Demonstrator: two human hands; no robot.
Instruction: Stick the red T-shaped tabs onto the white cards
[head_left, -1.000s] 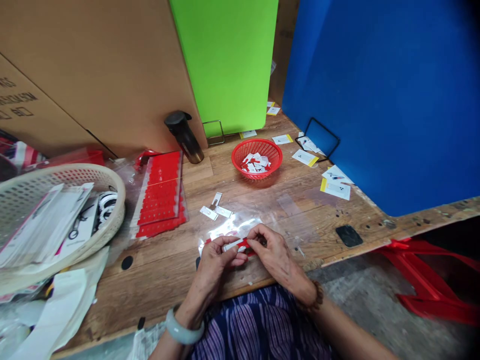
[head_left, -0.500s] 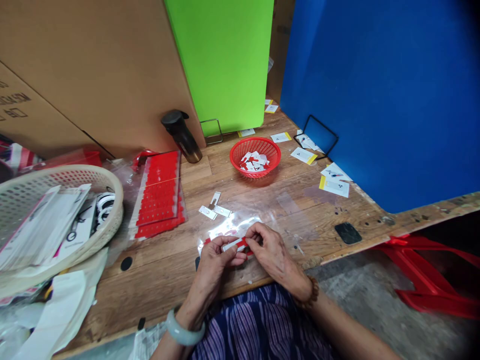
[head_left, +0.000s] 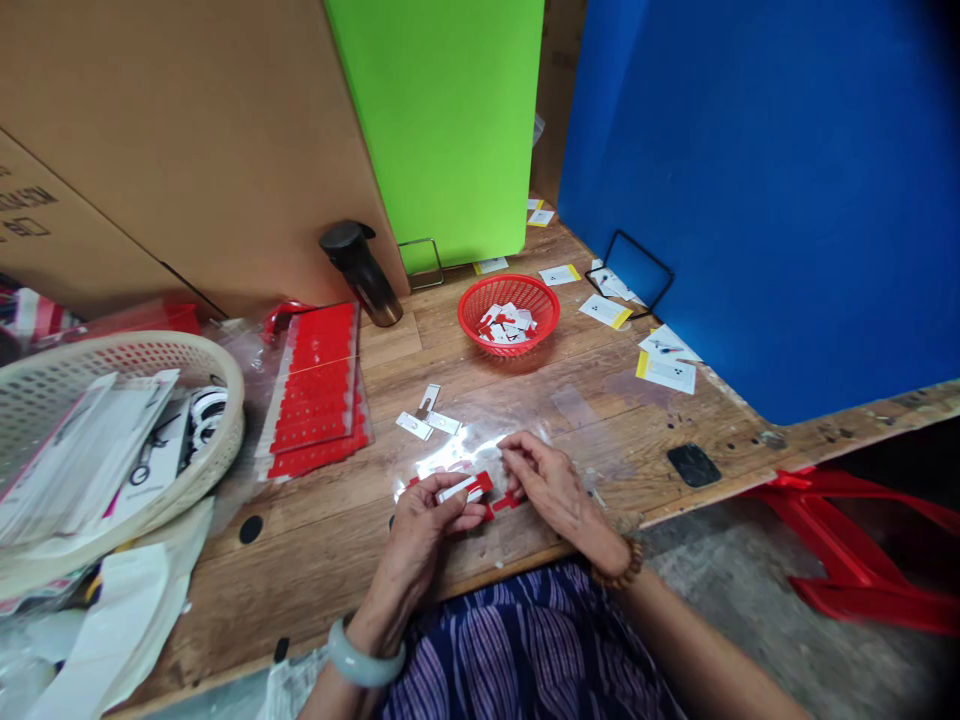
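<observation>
My left hand point(head_left: 427, 517) is closed on a small white card point(head_left: 459, 489) with a red sticker point(head_left: 481, 484) at its right end. The sticker sticks out beyond the fingertips. My right hand point(head_left: 553, 490) is just to the right, apart from the card. Its fingers are loosely bent, and nothing shows between them. Red sticker pieces point(head_left: 507, 502) lie beneath and between the hands on a clear plastic sheet point(head_left: 529, 425). Several small white cards point(head_left: 415, 425) lie beyond my left hand. Farther back, a red basket point(head_left: 553, 312) holds more white cards with red parts.
Left on the wooden table point(head_left: 315, 530) are red sticker sheets point(head_left: 311, 385) and a white basket point(head_left: 232, 420) of printed cards. A dark bottle point(head_left: 367, 275) leans by the cardboard. Green point(head_left: 450, 120) and blue point(head_left: 750, 180) panels stand behind, with yellow-edged cards point(head_left: 666, 372) near the blue one.
My right hand has let go of the red-ended card and shifted slightly right and away. My left hand still holds the card, whose red end now shows more fully.
</observation>
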